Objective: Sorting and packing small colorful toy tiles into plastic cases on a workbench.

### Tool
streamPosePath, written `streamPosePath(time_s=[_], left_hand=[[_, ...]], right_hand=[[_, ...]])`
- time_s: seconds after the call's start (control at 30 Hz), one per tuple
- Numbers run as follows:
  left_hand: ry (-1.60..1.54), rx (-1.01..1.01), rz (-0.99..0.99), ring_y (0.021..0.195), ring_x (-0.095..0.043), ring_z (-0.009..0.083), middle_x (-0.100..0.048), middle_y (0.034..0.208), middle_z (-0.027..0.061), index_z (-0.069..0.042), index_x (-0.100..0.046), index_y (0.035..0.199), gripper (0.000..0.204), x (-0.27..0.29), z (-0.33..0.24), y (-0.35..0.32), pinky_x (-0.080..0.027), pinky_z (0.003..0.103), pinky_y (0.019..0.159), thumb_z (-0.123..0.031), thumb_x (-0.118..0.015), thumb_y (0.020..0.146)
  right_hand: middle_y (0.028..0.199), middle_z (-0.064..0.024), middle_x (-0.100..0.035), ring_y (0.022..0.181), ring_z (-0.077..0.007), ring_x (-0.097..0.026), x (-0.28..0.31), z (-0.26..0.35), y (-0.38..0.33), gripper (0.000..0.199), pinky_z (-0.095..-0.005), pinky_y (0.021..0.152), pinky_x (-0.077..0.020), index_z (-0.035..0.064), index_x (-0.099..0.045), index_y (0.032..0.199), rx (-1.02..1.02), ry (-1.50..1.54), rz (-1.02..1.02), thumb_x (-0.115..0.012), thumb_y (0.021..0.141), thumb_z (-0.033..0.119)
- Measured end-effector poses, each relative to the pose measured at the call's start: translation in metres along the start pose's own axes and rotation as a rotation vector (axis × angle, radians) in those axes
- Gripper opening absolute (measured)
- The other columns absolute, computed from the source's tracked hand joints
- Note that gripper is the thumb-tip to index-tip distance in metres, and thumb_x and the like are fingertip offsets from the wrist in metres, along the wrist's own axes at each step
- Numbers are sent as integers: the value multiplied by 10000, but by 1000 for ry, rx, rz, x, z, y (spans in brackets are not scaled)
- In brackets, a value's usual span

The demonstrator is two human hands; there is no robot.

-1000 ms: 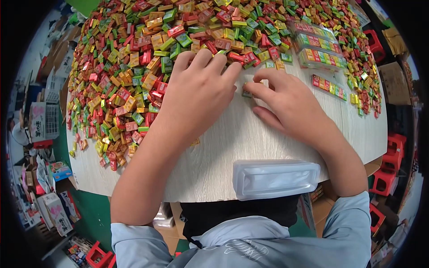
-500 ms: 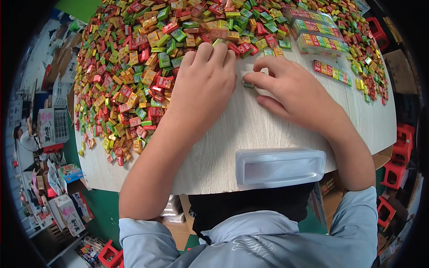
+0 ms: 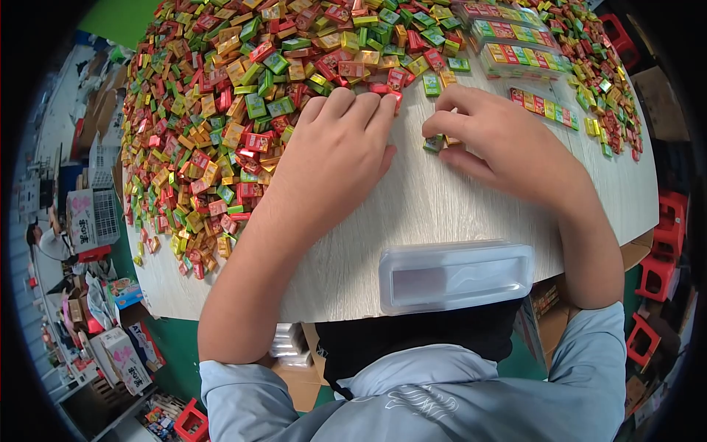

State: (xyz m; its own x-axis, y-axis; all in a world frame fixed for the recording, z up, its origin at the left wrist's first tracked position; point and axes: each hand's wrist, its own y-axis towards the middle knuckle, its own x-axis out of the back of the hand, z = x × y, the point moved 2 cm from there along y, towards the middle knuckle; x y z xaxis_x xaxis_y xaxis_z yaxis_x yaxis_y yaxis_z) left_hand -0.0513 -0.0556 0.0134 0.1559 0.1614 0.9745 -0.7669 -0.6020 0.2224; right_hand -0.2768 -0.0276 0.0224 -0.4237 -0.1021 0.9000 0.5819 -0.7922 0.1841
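My left hand point(image 3: 335, 151) is over the near edge of a big heap of small, shiny boxes point(image 3: 236, 96) in red, green, yellow and orange. Its fingers are bent and close together; their tips are hidden, so what they hold cannot be made out. A red box point(image 3: 395, 79) lies just beyond them. Between thumb and fingers of my right hand point(image 3: 508, 144) is a small green box point(image 3: 433, 144), low over the table. Beyond that hand, a green box point(image 3: 431, 85) and an orange one lie beside the heap.
A clear plastic tray point(image 3: 456, 296) sits at the table's point(image 3: 346, 272) near edge. At the right lie a row of joined boxes point(image 3: 545, 109) and several filled clear trays point(image 3: 523, 62). Another heap point(image 3: 600, 81) borders the right edge. Red stools point(image 3: 655, 280) stand on the floor.
My right hand has shifted slightly right with the small green box. My left hand has drawn a little nearer to me. The view has shifted slightly.
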Motion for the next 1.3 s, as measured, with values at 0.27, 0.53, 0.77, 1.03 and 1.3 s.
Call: streamPosePath(time_s=[0.27, 0.53, 0.77, 1.03, 1.3], left_hand=[[-102, -52, 30, 1160, -606, 305, -660, 1294, 111, 6, -598, 1400, 594, 7, -11, -5, -482, 442, 1030, -233, -780, 888], [-288, -87, 64, 1139, -607, 333, -670, 1284, 138, 16, -629, 1359, 540, 11, -15, -12, -477, 462, 1031, -266, -766, 920], [-273, -79, 37, 1080, -614, 313, -681, 1192, 101, -64, -671, 1311, 450, 13, -13, -10, -484, 450, 982, -260, -767, 917], [-237, -45, -112, 1007, -614, 272, -665, 1054, 56, -104, -683, 1153, 310, 2, -14, -2, -483, 433, 899, -232, -786, 889], [-207, -43, -125, 990, -635, 272, -676, 1018, 55, -96, -696, 1048, 246, 2, -12, -3, -489, 431, 901, -215, -806, 863]], right_hand=[[1137, -115, -635, 1008, -331, -667, 1, -2, -1, 274, -444, 862, -539, 69, -677, 1141, 6, 14, 3, -772, 885, 92], [1129, -118, -632, 1031, -344, -658, 2, 0, -1, 309, -449, 868, -539, 52, -670, 1150, -19, 19, 32, -790, 871, 112], [1112, -129, -622, 1031, -355, -650, 3, 1, 0, 292, -453, 862, -537, 41, -653, 1128, -20, 4, 48, -781, 875, 109], [1099, -137, -606, 997, -363, -647, -3, 2, 0, 251, -451, 842, -535, 21, -636, 1096, -26, 38, 39, -758, 882, 71], [1111, -147, -599, 983, -368, -646, -4, 4, 2, 254, -453, 837, -535, 10, -631, 1105, -13, 27, 31, -749, 888, 67]])
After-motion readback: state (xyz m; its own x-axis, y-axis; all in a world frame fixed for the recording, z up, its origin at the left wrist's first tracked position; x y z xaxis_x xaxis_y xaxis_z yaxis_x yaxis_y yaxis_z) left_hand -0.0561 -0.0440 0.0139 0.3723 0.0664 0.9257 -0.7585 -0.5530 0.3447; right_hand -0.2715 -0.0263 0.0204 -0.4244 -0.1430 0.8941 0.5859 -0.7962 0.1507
